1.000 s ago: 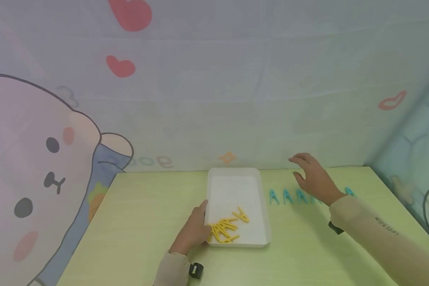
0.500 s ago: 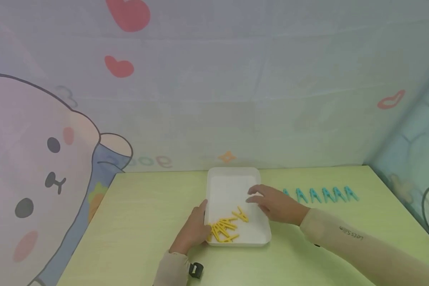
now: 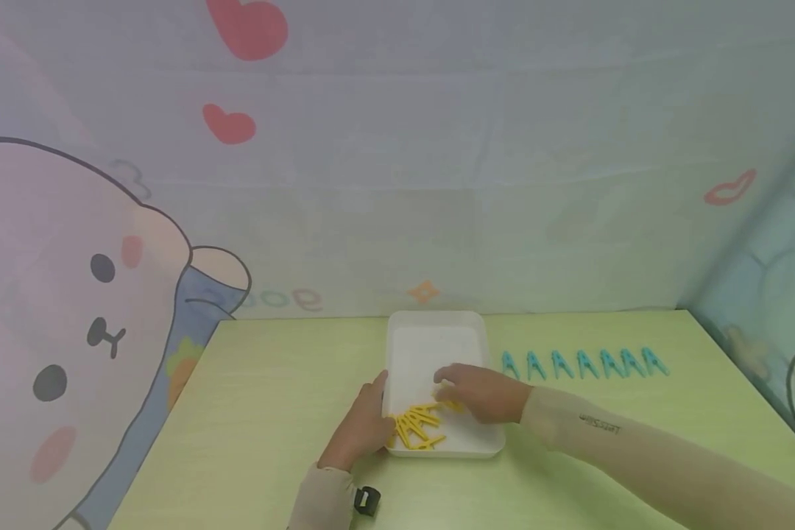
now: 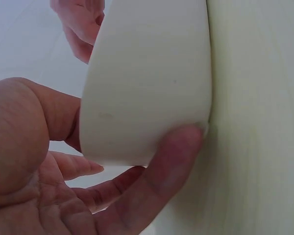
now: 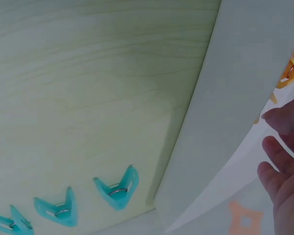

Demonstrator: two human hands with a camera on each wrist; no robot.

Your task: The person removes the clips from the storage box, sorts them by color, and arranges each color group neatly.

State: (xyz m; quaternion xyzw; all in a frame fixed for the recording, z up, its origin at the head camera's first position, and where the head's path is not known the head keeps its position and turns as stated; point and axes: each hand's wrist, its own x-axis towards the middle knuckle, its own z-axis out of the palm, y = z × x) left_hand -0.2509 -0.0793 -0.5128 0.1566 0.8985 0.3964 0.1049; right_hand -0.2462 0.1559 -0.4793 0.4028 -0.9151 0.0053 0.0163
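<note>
Now left fingers (image 4: 176,152) clamp a smooth, round-cornered tray (image 3: 437,347), right fingers (image 5: 280,157) curved apart by V-shaped yellow clips (image 3: 412,424).

With a left hand (image 3: 363,425) gripping a white tray (image 3: 433,346) at its 8 o'clock, we see a right hand (image 3: 485,394) poised over yellow clothespins (image 3: 414,427) inside, while seven blue clothespins (image 3: 585,365) line the tabletop (image 3: 278,397) toward 3 o'clock.
</note>
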